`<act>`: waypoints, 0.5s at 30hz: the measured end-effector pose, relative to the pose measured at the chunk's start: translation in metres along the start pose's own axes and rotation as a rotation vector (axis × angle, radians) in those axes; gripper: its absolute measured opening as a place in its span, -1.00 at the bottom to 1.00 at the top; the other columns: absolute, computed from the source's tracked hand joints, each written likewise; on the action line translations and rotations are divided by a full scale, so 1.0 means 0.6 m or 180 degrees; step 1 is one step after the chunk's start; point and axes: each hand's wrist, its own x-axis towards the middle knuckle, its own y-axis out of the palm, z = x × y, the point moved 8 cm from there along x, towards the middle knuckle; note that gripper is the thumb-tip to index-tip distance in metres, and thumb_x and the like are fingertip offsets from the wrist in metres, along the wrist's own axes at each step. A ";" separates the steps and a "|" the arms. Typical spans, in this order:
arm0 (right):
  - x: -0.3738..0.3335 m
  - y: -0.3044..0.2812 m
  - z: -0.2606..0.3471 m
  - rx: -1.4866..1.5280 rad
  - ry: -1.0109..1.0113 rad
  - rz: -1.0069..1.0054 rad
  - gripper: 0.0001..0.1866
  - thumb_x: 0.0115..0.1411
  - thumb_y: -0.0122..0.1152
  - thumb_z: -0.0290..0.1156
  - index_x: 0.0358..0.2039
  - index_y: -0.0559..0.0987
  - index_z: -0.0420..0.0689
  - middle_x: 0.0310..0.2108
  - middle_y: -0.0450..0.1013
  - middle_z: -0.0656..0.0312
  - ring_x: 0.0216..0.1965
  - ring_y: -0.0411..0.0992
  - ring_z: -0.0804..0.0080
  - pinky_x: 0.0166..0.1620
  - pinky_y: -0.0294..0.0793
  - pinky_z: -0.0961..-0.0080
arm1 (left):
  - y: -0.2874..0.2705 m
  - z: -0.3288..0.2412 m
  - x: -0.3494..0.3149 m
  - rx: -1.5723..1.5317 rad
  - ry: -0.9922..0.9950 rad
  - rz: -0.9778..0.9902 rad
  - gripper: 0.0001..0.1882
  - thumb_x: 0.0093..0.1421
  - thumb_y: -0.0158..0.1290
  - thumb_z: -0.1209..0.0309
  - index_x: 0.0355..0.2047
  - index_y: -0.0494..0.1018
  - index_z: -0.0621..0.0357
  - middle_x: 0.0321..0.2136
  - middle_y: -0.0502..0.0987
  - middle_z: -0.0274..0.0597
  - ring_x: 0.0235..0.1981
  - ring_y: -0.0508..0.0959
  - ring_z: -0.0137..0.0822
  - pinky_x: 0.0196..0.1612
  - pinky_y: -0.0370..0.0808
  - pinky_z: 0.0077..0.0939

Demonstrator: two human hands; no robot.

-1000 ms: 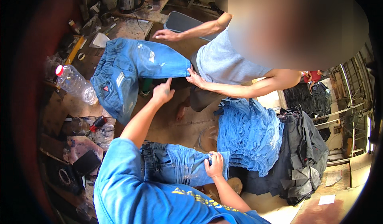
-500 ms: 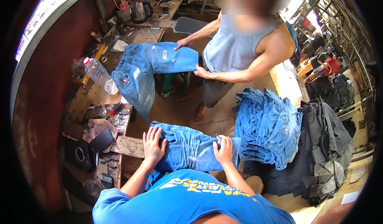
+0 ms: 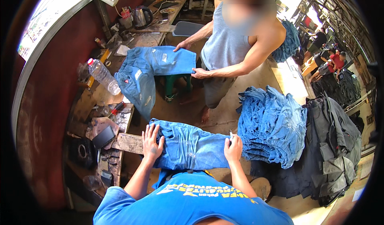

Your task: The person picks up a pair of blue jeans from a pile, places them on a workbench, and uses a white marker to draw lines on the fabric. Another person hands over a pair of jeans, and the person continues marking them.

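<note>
A pair of blue denim shorts [image 3: 192, 145] lies in front of me, one end over a wooden board [image 3: 130, 143]. My left hand [image 3: 153, 145] rests flat on the waist end, fingers stretched out. At the right end of the cloth, my right hand [image 3: 234, 148] is closed, touching the denim. A thin, white-tipped object [image 3: 231, 134] pokes up from its fingers; its kind is too small to tell. Across from me, a person in a grey sleeveless top [image 3: 228, 45] holds another pair of denim shorts [image 3: 138, 71] with both hands.
A tall pile of blue denim garments [image 3: 272, 125] stands to my right, beside dark garments [image 3: 332, 145]. At left, a worn workbench [image 3: 106, 93] bears a plastic bottle [image 3: 105, 77], a phone [image 3: 103, 137] and a red-handled tool [image 3: 117, 108]. An electric kettle [image 3: 141, 17] stands farther back.
My right hand has slid to the right along the denim to its end. My left hand stays flat in nearly the same place. The other person still holds their shorts.
</note>
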 end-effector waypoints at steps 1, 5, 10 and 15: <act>0.000 0.002 -0.001 -0.0055 -0.0007 -0.0025 -0.66 0.38 0.29 -0.23 -0.01 0.52 -0.21 -0.06 0.54 -0.06 0.05 0.49 -0.16 0.13 0.46 -0.08 | -0.001 0.000 -0.001 -0.0018 0.0006 -0.0025 -0.31 0.40 0.19 0.17 0.50 0.35 -0.03 0.53 0.30 0.03 0.60 0.15 0.15 0.59 0.01 0.27; -0.001 0.011 -0.008 -0.0126 0.0066 -0.0034 -0.71 0.36 0.29 -0.26 -0.07 0.53 -0.20 -0.10 0.56 -0.03 0.03 0.51 -0.11 0.06 0.49 -0.03 | 0.003 0.004 -0.002 -0.0049 0.0000 -0.0013 -0.32 0.41 0.19 0.18 0.49 0.35 -0.03 0.52 0.30 0.04 0.60 0.15 0.15 0.59 0.05 0.24; -0.006 0.020 -0.016 -0.0155 0.0082 0.0152 -0.71 0.39 0.27 -0.19 -0.11 0.55 -0.16 -0.11 0.58 0.00 0.02 0.51 -0.11 0.02 0.50 -0.07 | 0.001 0.000 -0.004 -0.0053 0.0059 -0.0084 -0.32 0.40 0.20 0.20 0.49 0.35 0.00 0.51 0.32 0.05 0.58 0.18 0.17 0.58 0.09 0.21; -0.004 0.017 -0.023 -0.0179 0.0104 0.0014 -0.69 0.40 0.25 -0.14 -0.12 0.56 -0.15 -0.11 0.58 0.02 0.02 0.51 -0.09 0.01 0.50 -0.08 | 0.002 0.002 -0.002 -0.0062 -0.0080 0.0004 -0.32 0.39 0.19 0.16 0.47 0.38 0.04 0.51 0.32 0.07 0.59 0.16 0.19 0.58 0.07 0.21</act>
